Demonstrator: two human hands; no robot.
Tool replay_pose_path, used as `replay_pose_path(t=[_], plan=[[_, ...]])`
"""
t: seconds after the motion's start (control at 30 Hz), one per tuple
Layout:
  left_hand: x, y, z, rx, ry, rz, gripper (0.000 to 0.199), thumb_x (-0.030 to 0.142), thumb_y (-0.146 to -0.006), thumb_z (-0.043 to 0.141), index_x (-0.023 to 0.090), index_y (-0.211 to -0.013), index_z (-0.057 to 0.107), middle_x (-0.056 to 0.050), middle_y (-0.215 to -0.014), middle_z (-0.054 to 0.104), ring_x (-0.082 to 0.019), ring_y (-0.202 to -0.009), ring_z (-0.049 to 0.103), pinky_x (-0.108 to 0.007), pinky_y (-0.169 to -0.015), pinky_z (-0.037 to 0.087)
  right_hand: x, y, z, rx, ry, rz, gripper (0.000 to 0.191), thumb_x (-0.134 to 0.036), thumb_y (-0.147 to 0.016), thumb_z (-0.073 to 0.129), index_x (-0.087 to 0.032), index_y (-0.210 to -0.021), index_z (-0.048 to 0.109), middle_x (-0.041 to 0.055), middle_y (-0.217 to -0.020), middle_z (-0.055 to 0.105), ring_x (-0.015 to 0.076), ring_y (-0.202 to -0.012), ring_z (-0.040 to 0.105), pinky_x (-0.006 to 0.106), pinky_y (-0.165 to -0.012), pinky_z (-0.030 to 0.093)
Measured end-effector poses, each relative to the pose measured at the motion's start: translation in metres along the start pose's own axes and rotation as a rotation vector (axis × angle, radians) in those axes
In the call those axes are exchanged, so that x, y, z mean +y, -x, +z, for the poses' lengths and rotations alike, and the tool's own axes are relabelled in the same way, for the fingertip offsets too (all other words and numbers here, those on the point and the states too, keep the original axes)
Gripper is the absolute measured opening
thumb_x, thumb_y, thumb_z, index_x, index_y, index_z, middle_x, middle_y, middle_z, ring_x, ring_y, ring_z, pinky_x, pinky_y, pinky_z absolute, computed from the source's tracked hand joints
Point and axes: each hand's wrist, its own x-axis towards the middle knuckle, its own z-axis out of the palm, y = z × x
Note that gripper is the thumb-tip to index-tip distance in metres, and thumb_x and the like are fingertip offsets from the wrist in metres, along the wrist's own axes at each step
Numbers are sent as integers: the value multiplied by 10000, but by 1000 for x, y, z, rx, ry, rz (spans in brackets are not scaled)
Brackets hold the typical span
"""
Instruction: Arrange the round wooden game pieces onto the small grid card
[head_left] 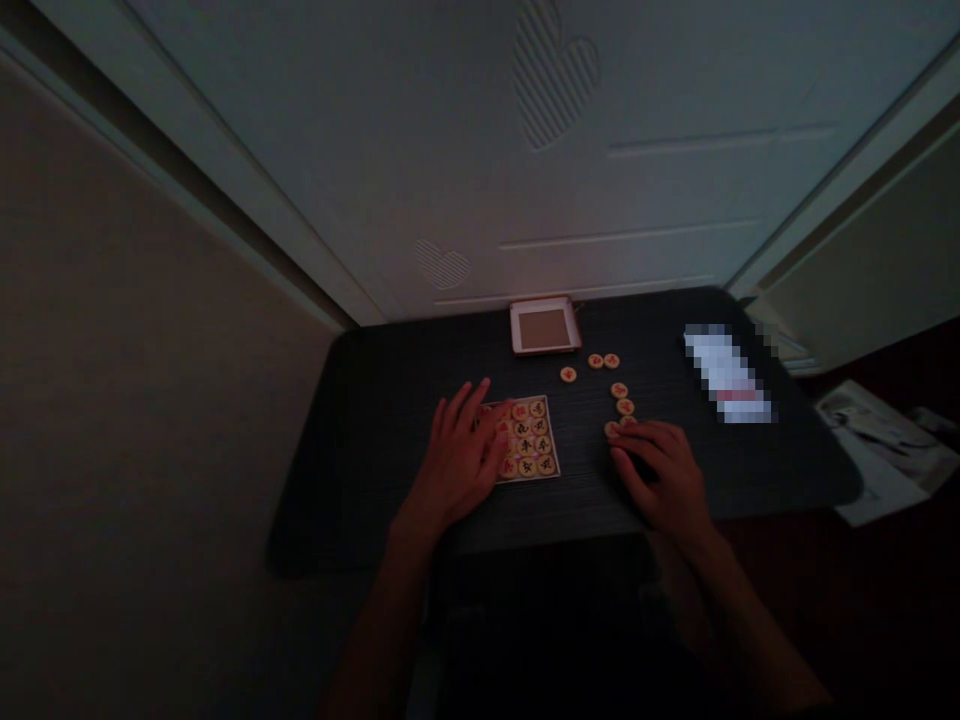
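My left hand [461, 455] lies with fingers spread over the left side of a shallow square box [556, 450]. Rows of round xiangqi pieces [526, 445] with red and black characters fill the part that shows; my hand hides the rest. To the right, my right hand [664, 475] is bent, its fingertips on a xiangqi piece [613, 429] on the table and the thumb close to its near edge. Another piece beside it is partly covered by the fingers. Loose pieces [622, 398] lie just beyond this hand.
The dark table [360, 450] stands against a pale panel with heart reliefs [555, 75]. At its back edge sits a shallow tray-like lid [545, 328]. More loose pieces [604, 361] lie in front of it. A pixelated bright object [727, 375] is on the right.
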Motion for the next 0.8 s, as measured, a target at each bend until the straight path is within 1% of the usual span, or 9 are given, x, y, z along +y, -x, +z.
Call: replay_pose_path(t=[0.07,0.17,0.27,0.5,0.7,0.8], plan=[[-2,2,0,10,2,-15,426,322,-1051,419,308,-1469,501,-45,-1668,298,-319,-1540,248,-648,-1232,238,-1,0,0,2,0,4,166,-226,-927,687,-270,-1083,724,69,-1091,728,269,-1055,634,506,-959,524],[-1,3,0,5,8,9,397,313,-1050,421,316,-1426,551,-36,-1668,297,-318,-1537,254,-646,-1235,233,-1,-1,0,5,-2,6,163,-224,-928,688,-268,-1080,723,72,-1087,724,269,-1058,630,503,-954,530],[2,3,1,-9,12,37,403,315,-1056,413,343,-1436,544,-23,-1666,299,-309,-1536,258,-650,-1233,233,1,0,1,-2,-7,12,162,-228,-927,689,-269,-1080,725,70,-1086,725,270,-1054,633,505,-951,533],[6,-2,3,-3,22,29,399,310,-1054,415,356,-1424,557,-8,-1659,314,-307,-1538,251,-662,-1230,223,1,-1,2,-6,-6,17,148,-245,-930,685,-278,-1069,724,63,-1071,731,271,-1045,645,508,-942,535],[6,-1,-2,5,59,30,404,305,-1047,428,331,-1434,541,-30,-1656,319,-316,-1529,265,-662,-1229,226,1,-1,1,2,-25,18,159,-230,-932,682,-273,-1081,720,66,-1070,731,264,-1049,642,501,-947,535],[0,2,-2,48,116,34,391,284,-1051,405,286,-1418,541,-48,-1651,323,-294,-1529,263,-612,-1234,274,0,-1,0,12,-34,35,156,-243,-935,676,-275,-1080,726,65,-1072,736,263,-1043,643,496,-944,537]])
